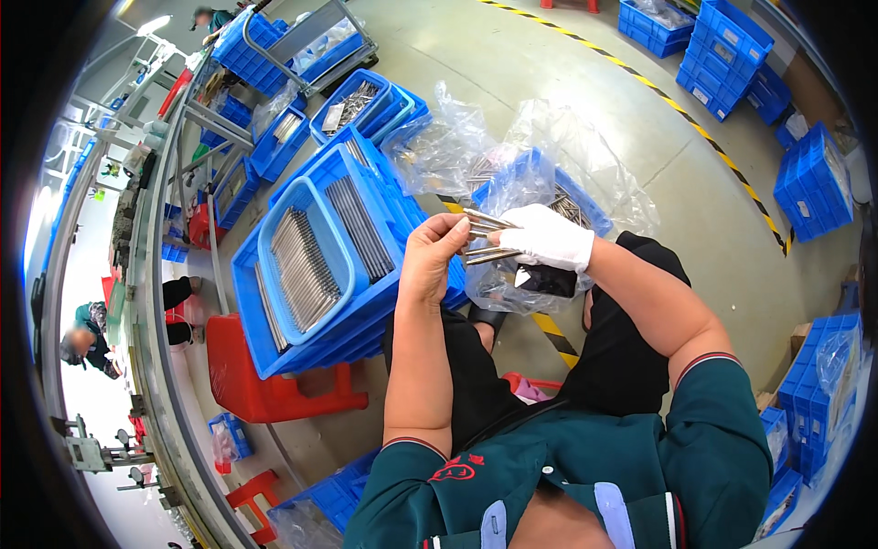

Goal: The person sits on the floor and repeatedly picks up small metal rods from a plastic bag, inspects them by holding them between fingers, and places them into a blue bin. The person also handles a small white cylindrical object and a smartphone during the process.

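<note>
Head view: a seated person in a dark green short-sleeved shirt sorts thin metal rods (487,236) above the lap. The bare left hand (434,256), fingers curled together, pinches the near ends of a few rods between thumb and fingertips. The right hand (547,236), in a white glove, is closed around the same small bundle from the other side, so the rods span the short gap between the two hands and splay out slightly toward the left one. Just beyond and beneath the hands sits a blue crate lined with a clear plastic bag (549,174), more rods showing inside it. To the left of the left hand, a shallow blue tray (274,220) holds rods laid in neat rows; it rests in a larger blue bin (251,302) stacked on a red stool (265,393). Yellow-and-black floor tape (677,105) crosses the concrete floor behind, with further stacks of blue crates (722,46) well apart at the far side. Another person (87,343) is at the conveyor line along the left edge.
</note>
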Tool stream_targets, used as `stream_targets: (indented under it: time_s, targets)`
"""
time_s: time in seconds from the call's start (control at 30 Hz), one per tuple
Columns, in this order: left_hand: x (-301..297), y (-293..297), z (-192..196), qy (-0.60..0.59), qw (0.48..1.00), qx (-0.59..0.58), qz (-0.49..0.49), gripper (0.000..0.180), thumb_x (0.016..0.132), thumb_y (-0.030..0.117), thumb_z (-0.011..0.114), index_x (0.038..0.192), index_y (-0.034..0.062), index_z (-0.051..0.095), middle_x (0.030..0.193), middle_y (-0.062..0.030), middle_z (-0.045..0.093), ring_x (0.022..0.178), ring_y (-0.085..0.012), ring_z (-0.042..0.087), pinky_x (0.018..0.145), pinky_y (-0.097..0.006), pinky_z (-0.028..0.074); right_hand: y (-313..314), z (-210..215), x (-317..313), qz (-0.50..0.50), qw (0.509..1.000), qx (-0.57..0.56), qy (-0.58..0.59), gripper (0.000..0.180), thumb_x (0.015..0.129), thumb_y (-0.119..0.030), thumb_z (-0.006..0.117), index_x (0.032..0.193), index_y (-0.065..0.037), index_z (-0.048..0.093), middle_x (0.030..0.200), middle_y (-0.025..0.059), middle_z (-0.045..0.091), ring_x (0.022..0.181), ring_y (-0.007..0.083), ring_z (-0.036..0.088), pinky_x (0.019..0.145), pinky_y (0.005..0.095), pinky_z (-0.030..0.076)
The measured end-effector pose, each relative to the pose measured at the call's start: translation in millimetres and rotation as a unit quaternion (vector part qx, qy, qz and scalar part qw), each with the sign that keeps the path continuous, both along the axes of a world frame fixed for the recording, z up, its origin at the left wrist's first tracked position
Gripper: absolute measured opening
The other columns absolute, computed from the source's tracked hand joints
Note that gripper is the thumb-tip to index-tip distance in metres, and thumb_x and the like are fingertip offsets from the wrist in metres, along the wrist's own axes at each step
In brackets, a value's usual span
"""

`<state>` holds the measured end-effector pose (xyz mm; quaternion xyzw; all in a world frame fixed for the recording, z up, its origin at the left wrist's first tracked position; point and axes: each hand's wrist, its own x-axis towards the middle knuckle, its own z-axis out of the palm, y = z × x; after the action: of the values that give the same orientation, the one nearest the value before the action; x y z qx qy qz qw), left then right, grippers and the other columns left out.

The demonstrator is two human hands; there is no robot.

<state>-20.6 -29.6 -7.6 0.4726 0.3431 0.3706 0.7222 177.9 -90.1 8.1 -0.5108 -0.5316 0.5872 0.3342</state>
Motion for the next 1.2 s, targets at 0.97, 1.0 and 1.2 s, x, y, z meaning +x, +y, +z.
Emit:
stream_targets:
  time_s: [0.97, 1.0, 1.2]
  targets:
    - [-5, 2, 5, -0.013, 1.000, 0.018, 0.002, 0.018, 0.081, 0.009, 0.070, 0.093, -0.0041, 0.066, 0.081, -0.0034, 0.064, 0.071, -0.0072, 0.052, 0.067, -0.020, 0.039, -1, -1, 0, 0.061, 0.995, 0.028, -0.075, 0.043, 0.083, -0.042, 0.062, 0.076, -0.001, 0.057, 0.063, 0.0039, 0.050, 0.060, 0.0131, 0.046, 0.054, 0.0308, 0.038]
    - [-5, 2, 7, -0.015, 1.000, 0.014, -0.003, 0.019, 0.081, 0.009, 0.070, 0.094, -0.0039, 0.066, 0.082, -0.0040, 0.065, 0.072, -0.0074, 0.053, 0.068, -0.020, 0.039, -2, 0, 0, 0.061, 0.995, 0.024, -0.070, 0.042, 0.083, -0.042, 0.062, 0.076, -0.001, 0.057, 0.063, 0.0038, 0.050, 0.060, 0.0129, 0.046, 0.054, 0.0308, 0.038]
    - [-5, 2, 4, -0.006, 1.000, 0.003, -0.030, 0.019, 0.082, 0.010, 0.069, 0.094, -0.0030, 0.065, 0.081, -0.0024, 0.063, 0.069, -0.0067, 0.050, 0.066, -0.021, 0.039, -6, 5, -3, 0.046, 0.998, 0.005, -0.042, 0.040, 0.084, -0.040, 0.062, 0.076, -0.001, 0.057, 0.062, 0.0027, 0.050, 0.059, 0.0112, 0.044, 0.053, 0.0297, 0.037]
